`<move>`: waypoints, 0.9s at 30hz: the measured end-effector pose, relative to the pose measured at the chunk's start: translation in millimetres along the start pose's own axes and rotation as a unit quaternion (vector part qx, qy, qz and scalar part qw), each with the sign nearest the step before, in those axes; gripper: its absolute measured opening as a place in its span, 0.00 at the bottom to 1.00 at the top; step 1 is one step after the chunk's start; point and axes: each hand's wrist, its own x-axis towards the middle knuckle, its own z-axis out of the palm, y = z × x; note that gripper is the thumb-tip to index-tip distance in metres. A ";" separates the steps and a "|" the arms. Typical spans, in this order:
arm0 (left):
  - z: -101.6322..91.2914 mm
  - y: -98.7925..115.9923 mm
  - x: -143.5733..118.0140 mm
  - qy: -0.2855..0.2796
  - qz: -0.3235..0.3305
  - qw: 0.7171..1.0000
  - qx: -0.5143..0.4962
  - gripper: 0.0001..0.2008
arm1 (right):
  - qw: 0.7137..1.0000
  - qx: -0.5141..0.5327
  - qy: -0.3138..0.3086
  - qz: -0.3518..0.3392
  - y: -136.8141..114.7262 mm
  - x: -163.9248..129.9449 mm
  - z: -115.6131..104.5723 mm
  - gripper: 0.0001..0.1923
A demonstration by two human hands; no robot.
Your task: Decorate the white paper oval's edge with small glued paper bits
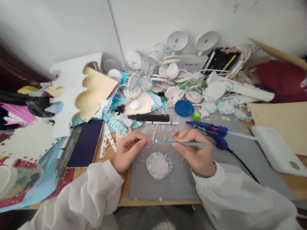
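Observation:
My right hand (197, 151) grips a teal pair of tweezers (194, 144), held level with the tips pointing left. A tiny pale star-shaped piece (156, 141) shows at those tips. Just left of it, my left hand (129, 150) has thumb and forefinger pinched together; whatever is between them is too small to name. Below both hands, a round white disc (159, 165) ringed with small blue and white pieces lies on the grey cutting mat (141, 188).
To the right lies a blue glue gun (213, 129) with a black cord, beside a white box-like device (275, 150). Behind the hands are a black pen (153, 117) and a blue lid (184, 108). White discs (172, 70) pile up at the back. A dark blue notebook (85, 143) lies left.

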 end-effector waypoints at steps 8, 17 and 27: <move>3.3 6.9 -0.7 -0.034 -0.049 0.998 0.011 0.15 | 0.861 -0.318 -0.165 -0.361 -41.9 -3.9 -1.0 0.10; 2.4 1.7 -4.6 -0.073 -0.074 0.990 -0.095 0.18 | 0.765 -0.333 -0.291 -0.468 -67.3 1.2 9.9 0.13; 4.2 9.2 -4.2 -0.088 -0.085 0.978 -0.171 0.08 | 0.772 -0.320 -0.305 -0.457 -68.0 -0.9 16.2 0.15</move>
